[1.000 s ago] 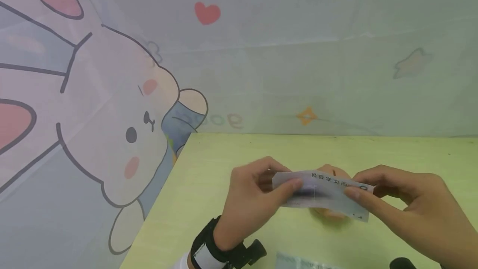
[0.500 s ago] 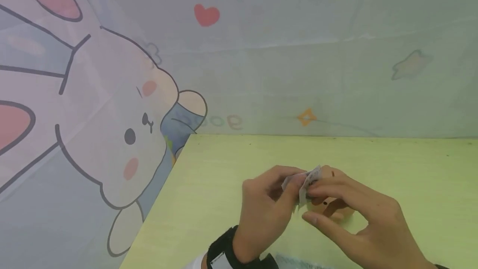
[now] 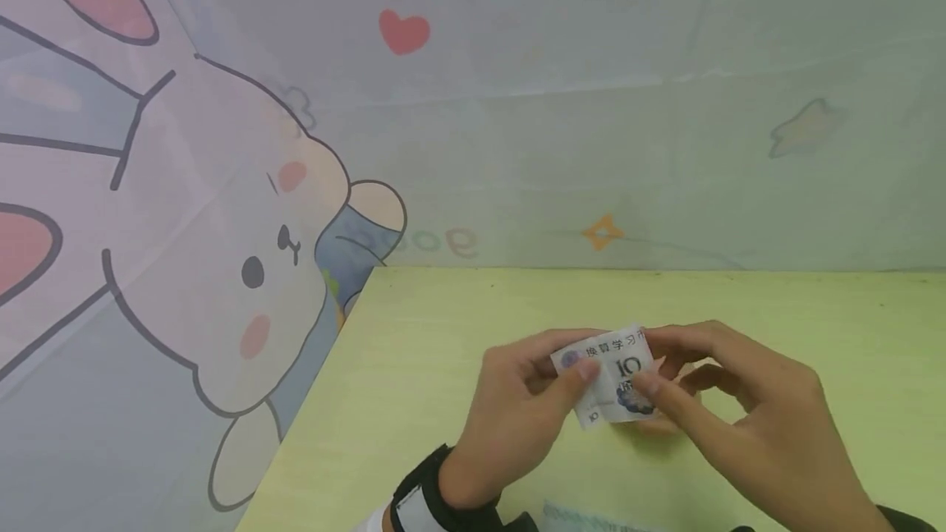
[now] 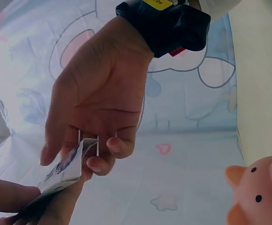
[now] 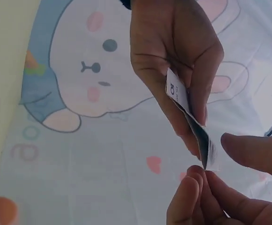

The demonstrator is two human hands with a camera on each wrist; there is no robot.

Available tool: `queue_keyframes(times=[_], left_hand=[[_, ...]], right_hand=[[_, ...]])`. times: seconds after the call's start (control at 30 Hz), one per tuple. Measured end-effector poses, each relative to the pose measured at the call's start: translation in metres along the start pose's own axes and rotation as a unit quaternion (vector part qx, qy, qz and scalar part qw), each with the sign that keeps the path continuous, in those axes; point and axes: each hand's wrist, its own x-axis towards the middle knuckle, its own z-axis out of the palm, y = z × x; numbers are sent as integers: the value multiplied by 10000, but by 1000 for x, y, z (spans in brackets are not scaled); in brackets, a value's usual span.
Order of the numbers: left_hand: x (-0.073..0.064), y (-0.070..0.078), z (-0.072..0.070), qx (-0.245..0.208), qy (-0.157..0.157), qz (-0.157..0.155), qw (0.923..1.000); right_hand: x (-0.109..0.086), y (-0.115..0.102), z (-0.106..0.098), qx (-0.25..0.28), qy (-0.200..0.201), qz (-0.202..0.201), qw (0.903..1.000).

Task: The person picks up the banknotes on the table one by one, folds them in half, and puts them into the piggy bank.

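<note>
A folded play banknote printed with a 10 is held up between both hands. My left hand pinches its left part, thumb on the printed face. At its right edge is my right hand, the thumb in front and the fingers behind. The right wrist view shows the note nearly edge-on, extending from the left hand to the right fingertips. Behind it, mostly hidden in the head view, a pink piggy bank stands on the table.
Another greenish paper note lies at the near edge of the pale yellow table. A printed cloth with a rabbit and hearts hangs behind and at the left. My left wrist bears a black strap with a camera.
The banknote was stretched out long, then bent over as the hands came together. Now it is folded shorter, its printed face towards me, and the right thumb is back at its edge.
</note>
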Motion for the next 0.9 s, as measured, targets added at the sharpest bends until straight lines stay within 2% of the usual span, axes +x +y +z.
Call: queue_keyframes(times=[0.1, 0.2, 0.3, 0.4, 0.53, 0.63, 0.73, 0.83, 0.9], left_hand=[[-1, 2, -2, -147, -192, -84, 9997], [0, 2, -4, -284, -93, -166, 9994], [2, 2, -4, -392, 157, -192, 9989], [3, 2, -4, -495, 266, -117, 9984], [3, -1, -3, -632, 345, 364, 9967], [2, -3, -2, -705, 443, 758, 9936], [0, -4, 1, -667, 511, 929, 9921], [-2, -4, 6, -569, 524, 1171, 9901], [-3, -3, 9, -470, 529, 1367, 9881]], right_hand=[[-1, 3, -3, 141, -337, 722, 9967], [-1, 3, -6, 257, -272, 1061, 9937], [-1, 2, -8, 307, -132, 1257, 9915], [0, 1, -9, 391, 21, 1362, 9899], [1, 0, -8, 407, 313, 1189, 9916], [1, 0, -5, 236, 594, 843, 9944], [1, 0, 1, 362, 981, 64, 9945], [3, 1, 9, 471, 1379, -1083, 9834], [4, -1, 14, 460, 1543, -1622, 9735]])
